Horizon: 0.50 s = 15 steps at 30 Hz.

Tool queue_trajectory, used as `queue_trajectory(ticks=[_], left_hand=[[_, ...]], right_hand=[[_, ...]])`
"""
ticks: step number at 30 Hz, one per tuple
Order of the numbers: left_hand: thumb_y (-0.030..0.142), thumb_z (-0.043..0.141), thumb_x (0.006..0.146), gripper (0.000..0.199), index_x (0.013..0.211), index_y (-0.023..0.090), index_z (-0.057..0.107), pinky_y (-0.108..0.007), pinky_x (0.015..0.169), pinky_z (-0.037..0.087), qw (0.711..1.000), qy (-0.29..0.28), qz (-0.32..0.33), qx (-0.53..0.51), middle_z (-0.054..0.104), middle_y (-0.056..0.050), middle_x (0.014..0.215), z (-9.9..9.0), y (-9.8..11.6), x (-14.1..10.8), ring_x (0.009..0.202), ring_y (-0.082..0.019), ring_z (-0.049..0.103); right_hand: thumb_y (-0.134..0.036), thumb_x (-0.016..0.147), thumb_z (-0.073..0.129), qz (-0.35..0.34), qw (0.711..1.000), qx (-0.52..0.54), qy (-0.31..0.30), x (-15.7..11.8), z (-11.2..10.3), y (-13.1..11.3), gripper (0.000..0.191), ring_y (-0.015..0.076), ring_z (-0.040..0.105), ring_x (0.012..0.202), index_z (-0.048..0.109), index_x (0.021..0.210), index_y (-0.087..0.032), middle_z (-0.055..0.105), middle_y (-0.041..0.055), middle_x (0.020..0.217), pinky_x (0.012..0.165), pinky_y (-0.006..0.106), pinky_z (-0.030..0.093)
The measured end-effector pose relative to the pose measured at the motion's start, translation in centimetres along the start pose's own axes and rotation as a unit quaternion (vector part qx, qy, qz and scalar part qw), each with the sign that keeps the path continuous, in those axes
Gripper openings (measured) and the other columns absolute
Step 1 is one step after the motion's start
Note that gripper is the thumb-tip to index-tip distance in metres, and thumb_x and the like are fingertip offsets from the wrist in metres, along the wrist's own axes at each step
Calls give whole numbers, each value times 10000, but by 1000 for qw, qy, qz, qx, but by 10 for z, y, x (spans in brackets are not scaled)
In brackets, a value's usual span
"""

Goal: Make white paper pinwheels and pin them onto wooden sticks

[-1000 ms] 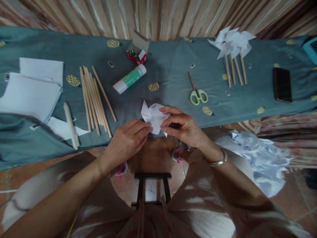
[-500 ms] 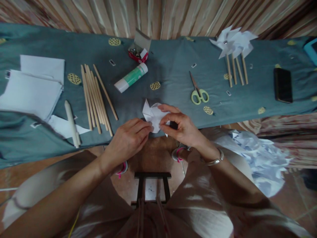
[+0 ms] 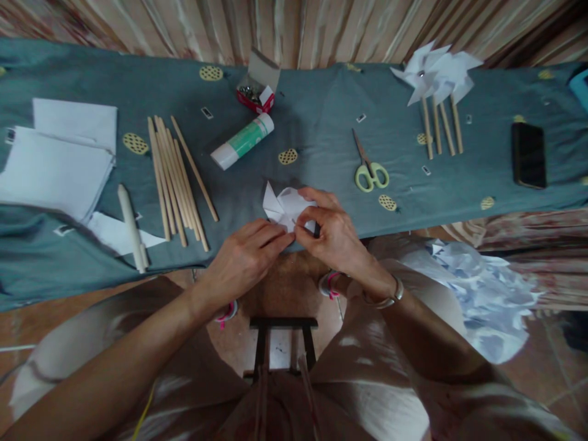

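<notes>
A folded white paper piece (image 3: pixel 278 205), shaped like a pinwheel head, is held between both hands at the table's near edge. My left hand (image 3: pixel 250 252) is closed, its fingertips pressed on the paper's lower edge. Thumb and fingers of my right hand (image 3: pixel 328 229) pinch the paper near its centre and right side. Whether a pin is between those fingertips is too small to tell. Beyond the paper lie a green-and-white tube (image 3: pixel 243 141) and an open red box (image 3: pixel 256 98) of small metal pieces. Green-handled scissors (image 3: pixel 367 168) rest to the right.
Wooden sticks (image 3: pixel 177 180), a white pen-like tool (image 3: pixel 131 226) and white paper sheets (image 3: pixel 57 168) lie left. Pinwheels on sticks (image 3: pixel 436 76) and a black phone (image 3: pixel 528 155) lie right. A bag of white paper pieces (image 3: pixel 487 300) sits below the table's right side.
My left hand has moved slightly right along the paper's lower edge, closer to my right fingertips. My right hand has shifted a little and its fingers have drawn in towards the paper's centre.
</notes>
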<state>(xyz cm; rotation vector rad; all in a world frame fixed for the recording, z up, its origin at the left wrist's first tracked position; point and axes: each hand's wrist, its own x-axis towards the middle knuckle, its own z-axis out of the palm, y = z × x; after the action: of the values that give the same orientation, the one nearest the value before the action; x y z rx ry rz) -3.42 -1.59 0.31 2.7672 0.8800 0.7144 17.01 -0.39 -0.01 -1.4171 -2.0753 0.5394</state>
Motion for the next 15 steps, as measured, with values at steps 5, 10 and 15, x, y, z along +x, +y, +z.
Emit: queue_trajectory(ticks=[5,10,15], left_hand=[[115,536,947,185,1090,91,652,-348,820,588,1000,0,-4,-6,708,-109,1016,0,0,0,932,-221,640],[117,553,939,170,1069,105,661,-329,814,583,1000,0,-18,-16,702,-95,994,1,-1,1,924,-213,639],[118,546,943,178,1075,92,663,-334,800,584,999,-3,-31,-36,698,-99,979,3,-1,1,914,-212,629]], right_hand=[[-132,778,602,7,1000,3,-2,1,1,0,93,295,587,1213,646,746,-208,656,112,1285,1040,501,481],[-142,779,599,9,1000,-1,5,2,2,-2,81,291,595,1203,649,743,-195,662,127,1269,1046,478,482],[-141,779,587,14,1000,-13,9,2,3,-5,82,291,597,1191,649,742,-179,658,154,1272,1042,471,480]])
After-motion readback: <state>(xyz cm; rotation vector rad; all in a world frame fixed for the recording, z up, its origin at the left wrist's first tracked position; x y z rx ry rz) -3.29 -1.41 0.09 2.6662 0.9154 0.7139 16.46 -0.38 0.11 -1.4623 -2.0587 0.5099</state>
